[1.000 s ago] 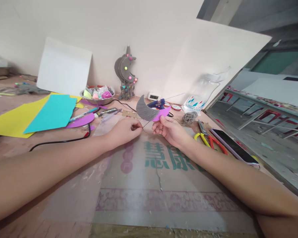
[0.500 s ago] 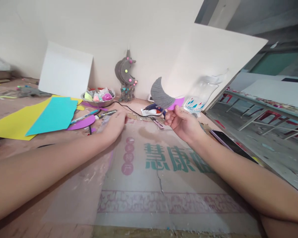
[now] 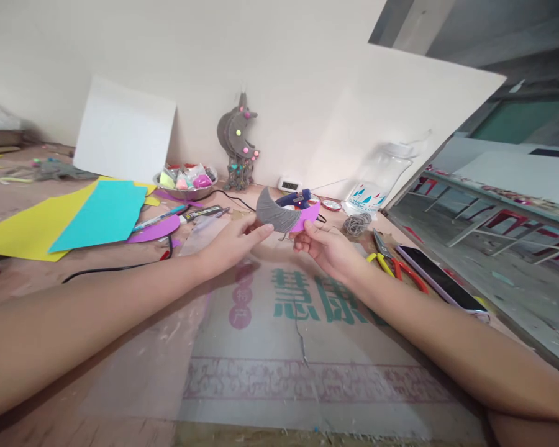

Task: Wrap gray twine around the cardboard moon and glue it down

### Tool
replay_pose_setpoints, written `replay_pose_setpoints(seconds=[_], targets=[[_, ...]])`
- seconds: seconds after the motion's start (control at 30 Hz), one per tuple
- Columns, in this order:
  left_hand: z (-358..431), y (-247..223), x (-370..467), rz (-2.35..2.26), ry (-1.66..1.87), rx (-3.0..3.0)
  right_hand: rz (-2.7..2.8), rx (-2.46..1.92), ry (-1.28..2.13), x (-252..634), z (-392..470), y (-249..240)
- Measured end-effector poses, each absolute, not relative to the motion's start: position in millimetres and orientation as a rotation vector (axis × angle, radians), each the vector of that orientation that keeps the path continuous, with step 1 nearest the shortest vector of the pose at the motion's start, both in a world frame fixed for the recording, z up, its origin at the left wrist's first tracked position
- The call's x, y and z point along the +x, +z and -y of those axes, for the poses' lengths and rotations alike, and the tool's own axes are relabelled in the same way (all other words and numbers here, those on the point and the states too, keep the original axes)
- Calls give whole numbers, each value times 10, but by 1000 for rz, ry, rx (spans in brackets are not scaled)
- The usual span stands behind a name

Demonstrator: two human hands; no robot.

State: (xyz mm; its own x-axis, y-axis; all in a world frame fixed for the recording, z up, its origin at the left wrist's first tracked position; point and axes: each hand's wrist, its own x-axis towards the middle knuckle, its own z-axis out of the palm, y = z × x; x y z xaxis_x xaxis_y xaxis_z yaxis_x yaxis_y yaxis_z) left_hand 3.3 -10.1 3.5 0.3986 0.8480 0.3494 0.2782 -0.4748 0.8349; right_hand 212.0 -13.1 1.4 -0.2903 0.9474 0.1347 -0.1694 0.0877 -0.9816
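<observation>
A crescent moon (image 3: pixel 279 214) of purple sheet, mostly wrapped in grey yarn, is held above the table between both hands. My right hand (image 3: pixel 330 245) pinches its bare purple tip between thumb and fingers. At the wrapped left end, my left hand (image 3: pixel 230 245) has its thumb on the yarn, with its other fingers partly hidden behind. Directly behind the crescent lies a blue glue gun (image 3: pixel 300 197), partly covered. To the right of my right hand sits a ball of grey yarn (image 3: pixel 356 225).
Scissors (image 3: pixel 395 264) and a phone (image 3: pixel 440 279) lie at right. A clear jug (image 3: pixel 377 177), small clock (image 3: pixel 289 184) and finished moon ornament (image 3: pixel 237 133) stand behind. At left are a metal bowl (image 3: pixel 186 192), blue sheet (image 3: pixel 100 217) and marker (image 3: pixel 200 214). Printed plastic (image 3: pixel 261 379) covers the front.
My right hand has lowered the crescent and brought it left. My left hand has come off the tabletop clutter and taken hold of the crescent's wrapped end.
</observation>
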Motion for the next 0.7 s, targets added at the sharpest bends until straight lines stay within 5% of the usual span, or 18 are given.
replay_pose_setpoints(seconds=[0.37, 0.7], targets=[[59, 29, 28, -1115, 1067, 1907, 2003, -1036, 1080, 1999, 246, -9], [77, 53, 32, -1208, 1072, 1936, 2203, -1238, 374, 2046, 322, 296]])
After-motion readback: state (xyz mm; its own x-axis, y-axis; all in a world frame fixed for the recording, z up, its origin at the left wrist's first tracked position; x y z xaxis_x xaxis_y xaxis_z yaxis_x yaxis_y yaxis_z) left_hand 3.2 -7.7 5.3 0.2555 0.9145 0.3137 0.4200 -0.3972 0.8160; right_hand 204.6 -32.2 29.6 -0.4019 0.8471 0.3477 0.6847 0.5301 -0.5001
